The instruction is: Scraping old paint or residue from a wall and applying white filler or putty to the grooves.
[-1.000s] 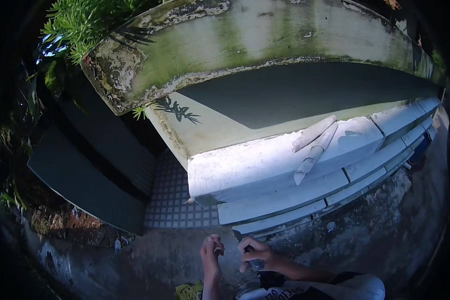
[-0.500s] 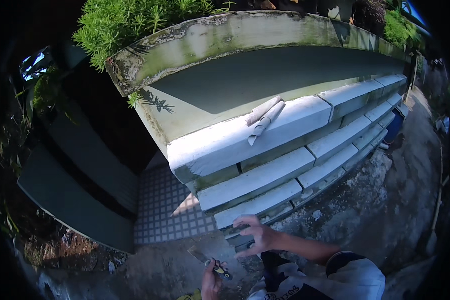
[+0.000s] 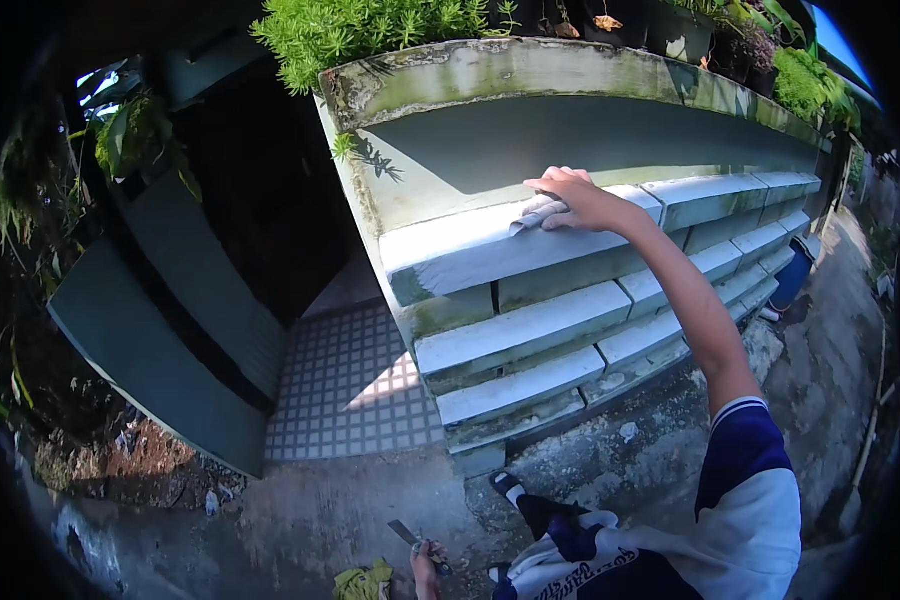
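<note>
Right hand [image 3: 570, 200]: the fingers curl over the rolls [image 3: 533, 217], thumb on the near side; how firmly it grips cannot be told. Left hand [image 3: 426, 572]: closed on the handle of the scraper [image 3: 404, 533], blade exposed and directed away from the body. The rolls lie on the top ledge [image 3: 450, 243], between its left corner and the first joint, one end directed at the front edge.

Possible faults:
1. Dropped rolls. Probable cause: rounded, loose shape and a partial grip. If pushed past the front edge, they could tumble over the lower ledges [image 3: 525, 322].
2. Crushed rolls. Probable cause: excess finger pressure, as they appear thin-walled.
3. Cut or scratch. Probable cause: the bare blade, if the left hand swings towards the leg while attention is on the right.
4. Loss of footing. Probable cause: a long reach above rough ground [image 3: 350, 500].

Surface: white, sunlit on top, with a grey-green patch at the left corner and open joints between slabs. Surroundings: shaded wall [image 3: 530, 140] behind, mossy planter [image 3: 570, 68] above, tiled floor [image 3: 340, 365] off the left end, barrel [image 3: 794, 270] near the right end.
</note>
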Demonstrator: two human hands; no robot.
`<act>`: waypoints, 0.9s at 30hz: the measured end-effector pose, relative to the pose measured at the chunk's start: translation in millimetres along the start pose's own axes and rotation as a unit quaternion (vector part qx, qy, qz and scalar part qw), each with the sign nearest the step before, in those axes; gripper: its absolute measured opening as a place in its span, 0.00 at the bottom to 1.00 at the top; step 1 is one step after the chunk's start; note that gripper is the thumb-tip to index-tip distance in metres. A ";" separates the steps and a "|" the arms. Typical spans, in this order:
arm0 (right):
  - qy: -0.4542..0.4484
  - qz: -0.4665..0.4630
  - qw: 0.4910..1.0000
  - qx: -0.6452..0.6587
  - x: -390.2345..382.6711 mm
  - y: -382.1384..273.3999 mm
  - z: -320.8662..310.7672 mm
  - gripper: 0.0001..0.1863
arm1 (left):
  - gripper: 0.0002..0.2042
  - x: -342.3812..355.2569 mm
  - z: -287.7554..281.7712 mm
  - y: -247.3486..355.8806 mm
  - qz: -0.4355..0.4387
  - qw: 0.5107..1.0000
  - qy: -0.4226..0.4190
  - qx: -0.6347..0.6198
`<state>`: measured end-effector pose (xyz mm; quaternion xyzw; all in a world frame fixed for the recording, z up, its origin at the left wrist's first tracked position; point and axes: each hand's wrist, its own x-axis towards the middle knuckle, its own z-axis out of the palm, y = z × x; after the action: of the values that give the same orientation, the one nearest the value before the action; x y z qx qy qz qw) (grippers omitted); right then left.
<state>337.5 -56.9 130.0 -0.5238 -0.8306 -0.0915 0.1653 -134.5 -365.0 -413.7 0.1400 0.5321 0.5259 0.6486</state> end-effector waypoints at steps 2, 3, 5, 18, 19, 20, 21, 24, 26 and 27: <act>0.026 -0.009 1.000 -0.013 0.0 4.8 -0.1 0.32 | 0.07 -7.3 8.7 -0.8 -0.007 0.999 -0.011 -0.029; 0.025 0.003 0.999 -0.038 0.4 -4.4 -6.2 0.30 | 0.08 -14.1 14.0 1.2 -0.004 1.000 -0.009 0.008; 0.106 -0.018 0.990 -0.086 -4.6 -24.5 -8.8 0.21 | 0.08 -27.6 23.2 8.0 0.005 0.999 -0.002 0.036; 0.288 -0.024 0.955 0.068 -3.5 -191.1 143.7 0.30 | 0.14 -129.5 70.8 43.5 0.031 0.994 0.104 0.002; 0.308 0.000 0.951 0.043 0.9 -192.8 146.1 0.30 | 0.14 -126.5 65.6 36.9 0.050 0.993 0.109 0.008; 0.308 0.000 0.950 0.046 -0.4 -192.8 156.9 0.30 | 0.14 -124.9 61.0 31.8 0.068 0.991 0.113 0.013; 0.295 0.020 0.955 0.029 -4.9 -190.4 171.7 0.30 | 0.14 -126.6 60.4 28.7 0.069 0.991 0.114 0.013; 0.283 0.034 0.958 0.028 -21.3 -182.8 203.0 0.28 | 0.14 -133.8 60.6 26.5 0.113 0.986 0.116 0.026; 0.283 0.029 0.958 0.046 -23.7 -179.8 204.3 0.27 | 0.14 -144.8 62.4 25.9 0.119 0.983 0.138 0.002; 0.288 0.014 0.956 0.053 -21.5 -182.2 194.8 0.26 | 0.14 -148.5 62.7 24.8 0.119 0.983 0.137 0.002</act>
<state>147.1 -90.8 -55.0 -0.4777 -0.7439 -0.1917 0.4262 -77.5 -454.5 -290.0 0.1303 0.5968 0.6125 0.5016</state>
